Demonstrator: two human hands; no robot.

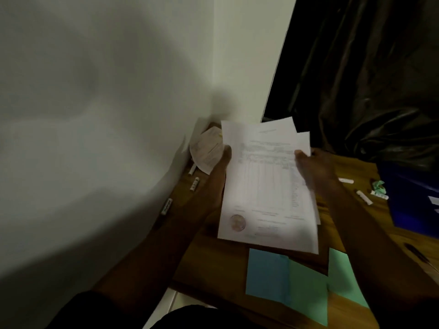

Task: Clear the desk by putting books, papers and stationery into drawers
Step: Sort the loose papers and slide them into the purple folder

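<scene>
desk (pixel 221 264): brown wood, slight sheen | sheets (pixel 266 186): matt white paper | bag (pixel 380 91): glossy crinkled black plastic | wall (pixel 95 115): smooth matt

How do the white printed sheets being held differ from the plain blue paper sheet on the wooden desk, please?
The white printed sheets carry a table and a round stamp; the plain blue paper sheet looks blank. The white sheets are held above the wooden desk by the left hand and right hand; the blue sheet lies on it. Both are paper.
</scene>
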